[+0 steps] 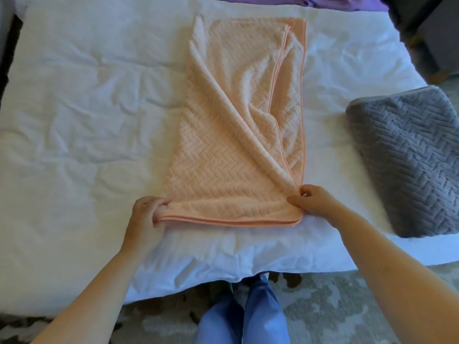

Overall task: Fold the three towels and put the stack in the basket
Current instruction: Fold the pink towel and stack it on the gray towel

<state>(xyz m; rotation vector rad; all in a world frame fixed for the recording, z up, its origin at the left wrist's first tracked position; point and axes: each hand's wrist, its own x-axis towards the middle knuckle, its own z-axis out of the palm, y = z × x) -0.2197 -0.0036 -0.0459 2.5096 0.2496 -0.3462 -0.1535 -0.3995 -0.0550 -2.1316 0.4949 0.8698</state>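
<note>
Two legs in blue trousers stand at the near edge, over a patterned rug, right up against the bed with its rumpled white cover. Both bare arms reach out over it. Left hand is clenched on the near left corner of the peach towel, fingers curled over the doubled hem. Right hand pinches the near right corner, thumb and fingertips closed on the layered edge. That peach towel lies folded lengthwise down the middle of the bed, running away toward the far side, a loose diagonal ridge crossing its top layer. Off to the right, near the bed's edge and well apart from the peach one, sits a grey towel, already folded. At the far edge, a strip of purple fabric peeks in.
</note>
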